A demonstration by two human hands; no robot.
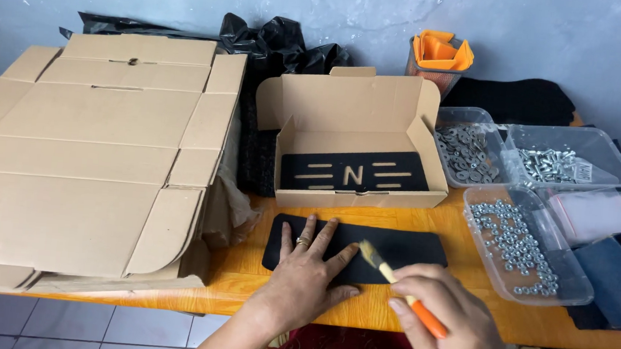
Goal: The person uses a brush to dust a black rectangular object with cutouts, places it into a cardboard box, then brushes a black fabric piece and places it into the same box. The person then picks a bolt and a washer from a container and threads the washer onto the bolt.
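Right now the left hand [306, 270] lies flat and open on the black sheet [401, 246], low in the middle of the frame on the table [243, 280]. The right hand [453, 330] grips a brush [401, 285]. That sheet looks thin, light and bendy, best held at its edges. An open box [358, 137] sits just behind; tubs of nuts [523, 243] crowd the right.
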